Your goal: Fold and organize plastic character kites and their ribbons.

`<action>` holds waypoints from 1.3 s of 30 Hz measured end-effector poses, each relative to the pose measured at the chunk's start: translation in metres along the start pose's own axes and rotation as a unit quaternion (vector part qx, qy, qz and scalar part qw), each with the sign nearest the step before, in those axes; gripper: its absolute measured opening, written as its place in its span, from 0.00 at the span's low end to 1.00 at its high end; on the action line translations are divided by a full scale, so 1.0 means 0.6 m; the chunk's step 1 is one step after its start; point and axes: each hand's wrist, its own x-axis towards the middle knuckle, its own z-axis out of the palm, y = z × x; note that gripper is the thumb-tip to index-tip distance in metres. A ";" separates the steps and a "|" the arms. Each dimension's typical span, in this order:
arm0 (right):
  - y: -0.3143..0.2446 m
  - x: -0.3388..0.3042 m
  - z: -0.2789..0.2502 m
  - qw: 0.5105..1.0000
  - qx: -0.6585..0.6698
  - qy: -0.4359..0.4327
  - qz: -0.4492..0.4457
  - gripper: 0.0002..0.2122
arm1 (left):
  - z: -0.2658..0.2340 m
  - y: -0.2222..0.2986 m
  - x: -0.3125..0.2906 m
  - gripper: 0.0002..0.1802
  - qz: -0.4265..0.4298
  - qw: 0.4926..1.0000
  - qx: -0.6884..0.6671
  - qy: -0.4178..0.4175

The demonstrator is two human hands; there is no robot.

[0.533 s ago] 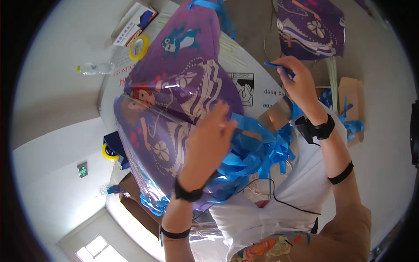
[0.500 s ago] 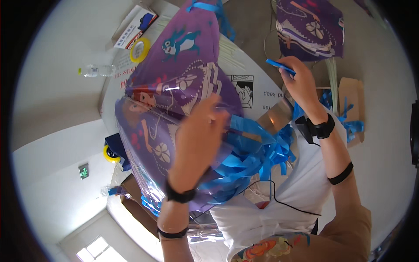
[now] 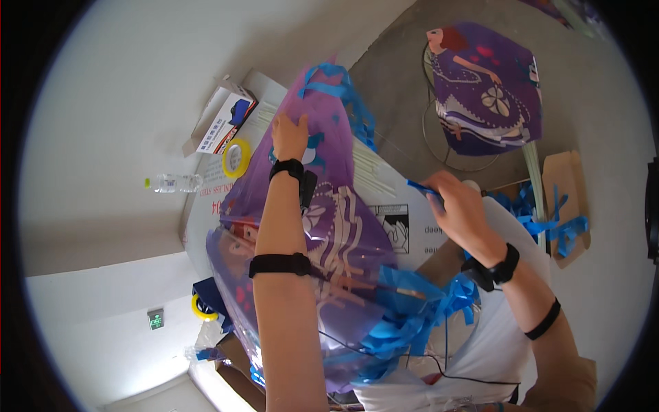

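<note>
A large purple plastic sheet [image 3: 329,130], printed with a figure in a gown and a teal creature, drapes over the white box in front of me. My left hand [image 3: 290,139] reaches to its far part. Its thumb and fingers are apart, over the film beside the teal creature. Closed around a slim blue object [image 3: 423,187], my right hand [image 3: 463,213] hovers right of the sheet; I cannot make out whether the object is a tool or folded ribbon. Blue ribbons [image 3: 405,323] bunch at the sheet's near end. Another blue ribbon [image 3: 322,89] lies at its far tip.
Yellow tape [image 3: 237,158], a clear bottle [image 3: 177,182] and a small open carton [image 3: 225,127] are at the far left. A second printed purple sheet [image 3: 487,96] is at the far right, above a cardboard box [image 3: 566,213] with blue ribbon. Pale sticks [image 3: 371,165] lie beside the sheet.
My left hand has moved away from the near part of the sheet to its far part. My right hand still holds the blue object, and the whole view has shifted.
</note>
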 end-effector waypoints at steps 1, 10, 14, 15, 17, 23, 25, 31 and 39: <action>-0.005 0.004 0.000 1.000 0.012 0.002 -0.002 0.05 | 0.012 -0.016 -0.001 0.31 -0.025 0.995 0.089 0.044; -0.039 0.018 0.007 0.998 0.052 -0.038 0.022 0.05 | -0.034 -0.013 0.024 0.21 -0.089 0.996 -0.007 -0.005; -0.028 0.014 0.029 0.999 0.044 -0.016 0.012 0.05 | -0.126 -0.003 -0.017 0.10 0.049 0.976 -0.081 0.195; -0.002 0.009 0.021 1.000 0.006 0.000 0.016 0.05 | -0.144 0.036 -0.036 0.10 0.024 0.978 -0.113 0.173; 0.013 0.006 0.004 0.999 -0.036 0.014 0.016 0.06 | -0.257 0.050 -0.115 0.11 -0.034 0.973 -0.134 0.186; -0.003 0.015 0.022 0.999 0.006 -0.006 0.033 0.07 | -0.601 0.000 -0.501 0.26 -0.216 0.895 -0.101 0.377; 0.001 0.006 0.020 0.999 0.023 -0.010 0.021 0.09 | -0.632 -0.023 -0.622 0.26 -0.285 0.859 -0.257 0.338; -0.024 0.000 0.019 0.989 0.124 -0.067 0.036 0.10 | -0.600 -0.298 -1.095 0.19 -0.519 0.561 -0.598 0.241; -0.152 -0.082 -0.075 0.960 0.253 -0.111 0.040 0.05 | -0.420 0.005 -1.224 0.05 -0.461 0.878 -0.102 0.083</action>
